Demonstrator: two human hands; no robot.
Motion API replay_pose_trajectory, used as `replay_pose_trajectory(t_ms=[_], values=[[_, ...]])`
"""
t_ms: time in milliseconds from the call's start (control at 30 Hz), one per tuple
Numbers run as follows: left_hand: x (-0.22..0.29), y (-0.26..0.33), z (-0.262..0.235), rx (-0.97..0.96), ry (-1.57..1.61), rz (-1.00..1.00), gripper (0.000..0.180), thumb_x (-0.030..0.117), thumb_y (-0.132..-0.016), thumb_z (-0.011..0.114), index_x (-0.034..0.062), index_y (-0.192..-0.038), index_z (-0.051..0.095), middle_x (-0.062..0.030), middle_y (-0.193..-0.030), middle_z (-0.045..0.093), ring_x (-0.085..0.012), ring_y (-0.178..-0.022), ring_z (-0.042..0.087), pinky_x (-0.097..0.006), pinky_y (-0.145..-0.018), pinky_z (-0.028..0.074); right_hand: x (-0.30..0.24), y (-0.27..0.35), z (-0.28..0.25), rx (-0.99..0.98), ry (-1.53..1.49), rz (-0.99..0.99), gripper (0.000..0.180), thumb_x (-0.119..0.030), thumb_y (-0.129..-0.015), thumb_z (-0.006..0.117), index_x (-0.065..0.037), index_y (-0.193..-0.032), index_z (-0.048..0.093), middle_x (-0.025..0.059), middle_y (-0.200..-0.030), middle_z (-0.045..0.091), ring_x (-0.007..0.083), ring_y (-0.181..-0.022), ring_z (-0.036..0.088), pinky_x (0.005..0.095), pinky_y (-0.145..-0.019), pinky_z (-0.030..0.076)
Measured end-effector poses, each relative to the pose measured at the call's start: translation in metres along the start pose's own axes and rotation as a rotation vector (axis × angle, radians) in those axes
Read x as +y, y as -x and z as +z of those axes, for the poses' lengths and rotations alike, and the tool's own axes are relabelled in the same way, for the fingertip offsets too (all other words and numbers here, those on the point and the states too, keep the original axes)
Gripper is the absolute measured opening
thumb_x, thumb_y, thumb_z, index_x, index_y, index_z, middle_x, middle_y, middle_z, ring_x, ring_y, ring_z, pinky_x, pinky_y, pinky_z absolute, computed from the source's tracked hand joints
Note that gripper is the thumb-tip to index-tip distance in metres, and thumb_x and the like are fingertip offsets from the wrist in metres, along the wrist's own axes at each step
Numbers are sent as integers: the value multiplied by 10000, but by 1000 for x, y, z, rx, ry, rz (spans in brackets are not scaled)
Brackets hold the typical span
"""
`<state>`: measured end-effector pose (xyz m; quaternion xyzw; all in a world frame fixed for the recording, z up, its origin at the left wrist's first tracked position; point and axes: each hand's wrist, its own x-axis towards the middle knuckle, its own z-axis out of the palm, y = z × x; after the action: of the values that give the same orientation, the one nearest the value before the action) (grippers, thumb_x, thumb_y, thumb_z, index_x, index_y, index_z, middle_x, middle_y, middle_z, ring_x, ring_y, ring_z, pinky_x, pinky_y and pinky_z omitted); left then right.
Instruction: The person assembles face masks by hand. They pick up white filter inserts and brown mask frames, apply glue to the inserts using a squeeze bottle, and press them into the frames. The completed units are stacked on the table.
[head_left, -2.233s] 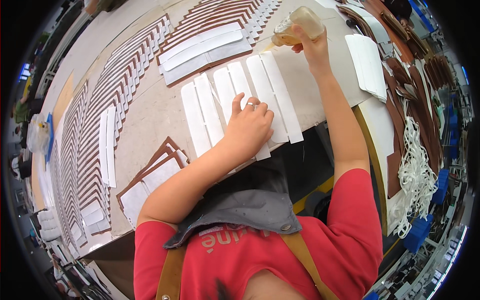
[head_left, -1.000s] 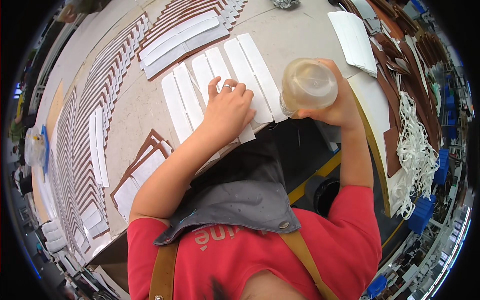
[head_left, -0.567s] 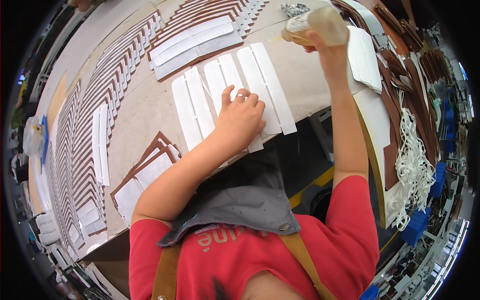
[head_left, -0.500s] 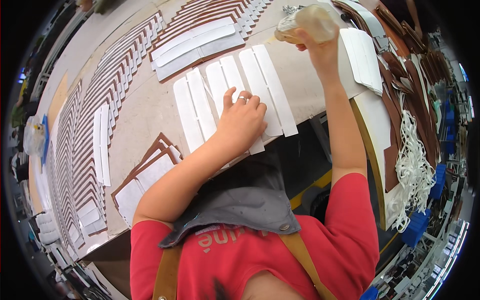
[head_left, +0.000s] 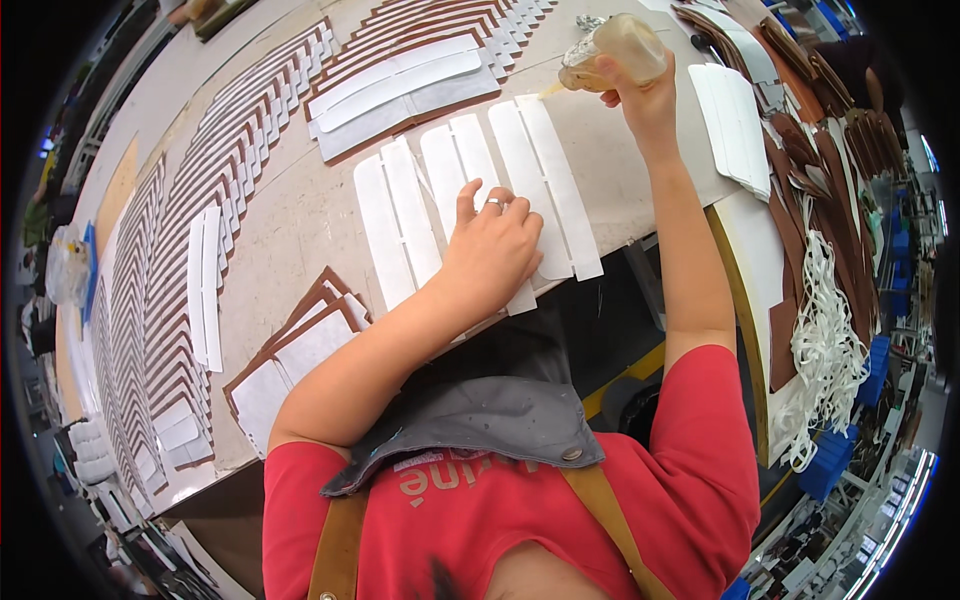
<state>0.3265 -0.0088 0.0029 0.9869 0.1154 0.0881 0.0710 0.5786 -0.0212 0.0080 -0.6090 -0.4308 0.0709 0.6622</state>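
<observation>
Three pairs of long white strips lie side by side on the table in front of me. My left hand (head_left: 495, 235), a ring on one finger, rests on the middle strips (head_left: 456, 150) with its fingers bent and apart, holding nothing. Farther up on the right, my right hand (head_left: 645, 100) is wrapped round a translucent squeeze bottle (head_left: 632, 48), tipped on its side. Its yellowish nozzle points down-left to the upper end of the right-hand strips (head_left: 545, 185); whether it touches them I cannot tell. The left-hand strips (head_left: 395, 220) lie beside my left forearm.
Overlapping rows of brown-edged white pieces (head_left: 215, 150) cover the table's left and far side. A brown-and-white stack (head_left: 300, 345) lies by my left forearm. White panels (head_left: 730, 125), brown strips and a tangle of white cord (head_left: 828, 340) are at the right. The table edge runs below my hands.
The bottle has tilted, and its nozzle has come to the upper end of the right-hand strips. My left hand stays on the middle strips, while the whole view has shifted slightly.
</observation>
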Motion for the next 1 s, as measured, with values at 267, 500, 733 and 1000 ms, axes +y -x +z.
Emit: replay_pose_trajectory(t_ms=[267,500,733,1000], values=[[1,0,1,25,6,-10,244,234,-758,639,37,-869,548,-96,-915,545,-267,-1050,505,-503,-1014,209,-8,16,-21,18,-74,71,481,-285,-761,737,-6,-1019,442,49,-751,566,44,-450,481,161,-383,391],[3,-1,1,10,15,-26,238,221,-753,639,51,-892,546,-93,-923,544,-269,-1075,491,-502,-1017,205,-23,43,-39,-27,-66,166,457,-312,-768,727,-28,-993,449,28,-706,543,43,-439,459,163,-379,380],[4,-1,-1,-8,14,-23,231,212,-759,637,60,-911,553,-90,-931,547,-273,-1083,483,-501,-1015,207,-34,71,-55,-38,-91,188,439,-301,-773,722,-46,-1014,459,21,-724,538,42,-445,452,162,-377,373],[4,-1,-2,3,1,-5,235,212,-762,643,65,-935,580,-90,-973,548,-274,-1046,493,-481,-997,238,-48,114,-79,24,-94,282,424,-276,-770,707,-55,-1066,499,13,-756,550,29,-452,448,153,-356,346]])
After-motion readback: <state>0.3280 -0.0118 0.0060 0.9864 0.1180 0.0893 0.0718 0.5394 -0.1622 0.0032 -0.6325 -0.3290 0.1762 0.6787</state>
